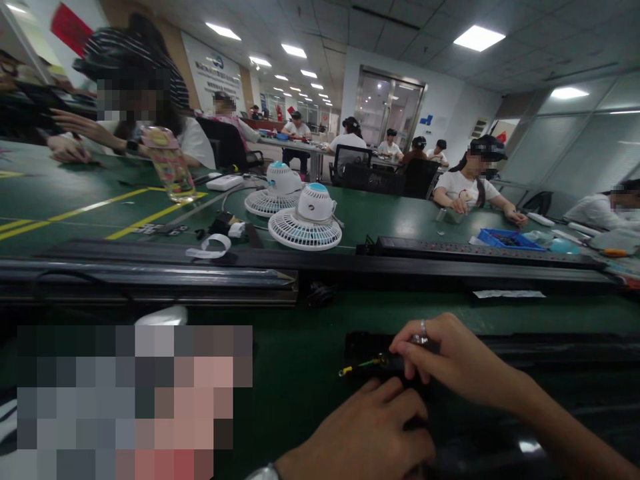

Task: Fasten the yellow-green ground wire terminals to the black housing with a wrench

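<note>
My right hand (445, 352), with a ring on one finger, reaches in from the right over a long black strip-like part (500, 350). Its thumb and fingers are pinched together at the left end of this part; what they hold is too dark to make out. Just left of those fingertips a short yellow-green wire (367, 365) sticks out, ending in a yellow-sleeved metal terminal (345, 371). Below it lies my left hand (375, 423), palm down, with a watch (264, 473) at the wrist. Its fingers curl against dark material, and their tips are partly hidden.
Dark metal bars (150, 277) and a black power strip (475, 252) run across the green table. Behind them stand two white fans (305, 228), a drink bottle (170, 167) and a blue tray (510, 240). A blurred-out person (185, 400) is close on my left; several others sit farther off.
</note>
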A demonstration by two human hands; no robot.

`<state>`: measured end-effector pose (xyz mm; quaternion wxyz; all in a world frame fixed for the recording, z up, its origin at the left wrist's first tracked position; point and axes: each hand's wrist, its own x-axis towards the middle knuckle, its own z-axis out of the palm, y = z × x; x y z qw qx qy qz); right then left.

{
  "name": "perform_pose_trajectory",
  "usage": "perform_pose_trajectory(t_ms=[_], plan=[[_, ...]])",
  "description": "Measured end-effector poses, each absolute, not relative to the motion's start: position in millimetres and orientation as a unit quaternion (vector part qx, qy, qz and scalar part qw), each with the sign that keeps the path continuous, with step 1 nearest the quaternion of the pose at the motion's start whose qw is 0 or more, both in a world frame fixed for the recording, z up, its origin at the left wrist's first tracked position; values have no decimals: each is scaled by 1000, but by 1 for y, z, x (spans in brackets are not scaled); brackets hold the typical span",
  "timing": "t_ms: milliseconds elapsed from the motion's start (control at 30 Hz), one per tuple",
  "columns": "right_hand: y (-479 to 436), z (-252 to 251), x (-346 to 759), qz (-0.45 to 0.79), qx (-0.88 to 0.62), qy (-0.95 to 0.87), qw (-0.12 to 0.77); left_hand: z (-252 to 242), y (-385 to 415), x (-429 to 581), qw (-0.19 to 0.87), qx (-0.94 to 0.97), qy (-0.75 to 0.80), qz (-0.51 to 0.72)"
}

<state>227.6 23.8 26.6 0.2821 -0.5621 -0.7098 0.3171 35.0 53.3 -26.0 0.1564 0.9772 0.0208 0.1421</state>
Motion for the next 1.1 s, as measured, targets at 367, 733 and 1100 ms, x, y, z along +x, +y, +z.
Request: perform_pose_trajectory(t_ms=[367,733,1100], plan=[[29,27,236,313,-578,-690,302,-8,51,31,179,980,34,79],[31,20,241,308,-587,-646,377,-11,51,30,177,979,31,97],[24,15,226,211,-590,-665,407,-14,51,30,158,980,32,114]])
